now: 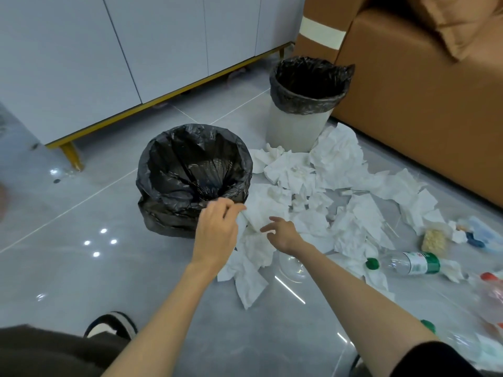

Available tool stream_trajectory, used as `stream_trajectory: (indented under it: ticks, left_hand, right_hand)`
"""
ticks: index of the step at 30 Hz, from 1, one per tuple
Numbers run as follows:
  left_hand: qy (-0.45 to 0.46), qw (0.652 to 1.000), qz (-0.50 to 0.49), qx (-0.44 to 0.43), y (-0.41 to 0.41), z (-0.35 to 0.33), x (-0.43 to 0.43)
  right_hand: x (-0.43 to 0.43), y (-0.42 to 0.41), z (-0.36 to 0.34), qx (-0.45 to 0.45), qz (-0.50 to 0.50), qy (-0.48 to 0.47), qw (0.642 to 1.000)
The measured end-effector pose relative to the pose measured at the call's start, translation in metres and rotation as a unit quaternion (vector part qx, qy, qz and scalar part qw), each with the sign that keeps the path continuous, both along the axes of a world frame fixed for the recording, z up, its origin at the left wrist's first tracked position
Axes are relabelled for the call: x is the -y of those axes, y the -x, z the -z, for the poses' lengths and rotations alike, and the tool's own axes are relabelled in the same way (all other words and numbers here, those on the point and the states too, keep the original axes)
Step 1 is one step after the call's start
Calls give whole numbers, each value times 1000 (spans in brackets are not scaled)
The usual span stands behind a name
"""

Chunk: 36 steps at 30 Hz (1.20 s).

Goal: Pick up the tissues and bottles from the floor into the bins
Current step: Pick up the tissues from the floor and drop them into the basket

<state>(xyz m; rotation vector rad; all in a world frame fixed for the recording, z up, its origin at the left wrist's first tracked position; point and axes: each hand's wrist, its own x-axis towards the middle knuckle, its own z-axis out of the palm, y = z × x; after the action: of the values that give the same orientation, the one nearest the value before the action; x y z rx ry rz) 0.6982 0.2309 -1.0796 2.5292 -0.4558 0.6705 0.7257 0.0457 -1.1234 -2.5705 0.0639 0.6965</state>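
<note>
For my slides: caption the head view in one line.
Left hand pinches a tissue beside the near black-lined bin; open right hand hovers over the tissue pile, bottle lying nearby.

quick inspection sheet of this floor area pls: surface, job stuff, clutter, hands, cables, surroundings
surface: glossy grey tiled floor
job's things: crumpled tissues spread beside near bin and far bin, both black-lined; green-capped bottle lying at right; red-capped bottle at right edge
clutter: yellowish lump, blue item past the tissues
grippers: left hand pinches a tissue by the near bin; right hand open over the pile
cables: nothing seen
surroundings: brown sofa, grey cabinet on gold legs
</note>
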Motion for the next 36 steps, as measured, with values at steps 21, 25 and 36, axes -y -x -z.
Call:
stream_trajectory:
  ticks: [21, 25, 36]
  left_hand:
    - [109, 905, 59, -406, 14, 60, -13]
    - [221, 829, 131, -496, 10, 39, 6]
    - [255, 812, 40, -524, -2, -12, -27]
  right_hand:
    - [1, 9, -22, 119, 117, -188, 968]
    - [2, 24, -62, -46, 67, -313, 946]
    - [-32, 56, -4, 48, 153, -201, 966]
